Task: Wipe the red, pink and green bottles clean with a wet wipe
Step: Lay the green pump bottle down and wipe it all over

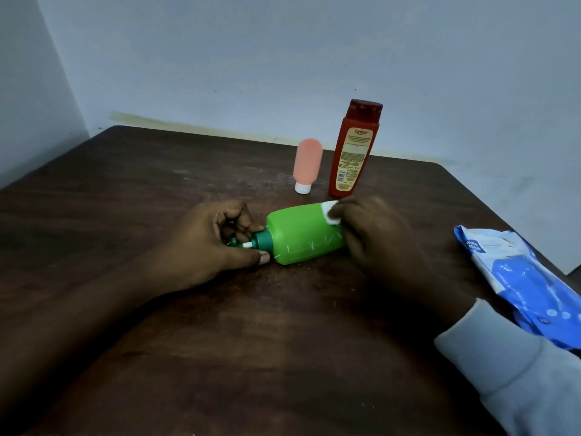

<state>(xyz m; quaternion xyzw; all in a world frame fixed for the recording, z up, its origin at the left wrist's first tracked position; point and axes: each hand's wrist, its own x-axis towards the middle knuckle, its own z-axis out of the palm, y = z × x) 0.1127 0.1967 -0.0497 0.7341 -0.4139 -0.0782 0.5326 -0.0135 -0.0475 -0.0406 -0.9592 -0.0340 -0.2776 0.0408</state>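
The green bottle (301,234) lies on its side mid-counter (283,341); my left hand (220,237) grips its pump neck, and my right hand (374,234) pinches the wet wipe (330,214) against its right end. The pink bottle (307,165) and red bottle (355,149) stand upright just beyond it, in neither hand. I judge the green one mid-wipe; whether the other two are done cannot be told.

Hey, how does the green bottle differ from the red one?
The green bottle lies on its side; the red bottle stands upright. The left hand grips the green bottle's pump neck while the right hand holds a wipe against its base; the red bottle is untouched. The red bottle shows a label, the green bottle none. Both rest on the table.
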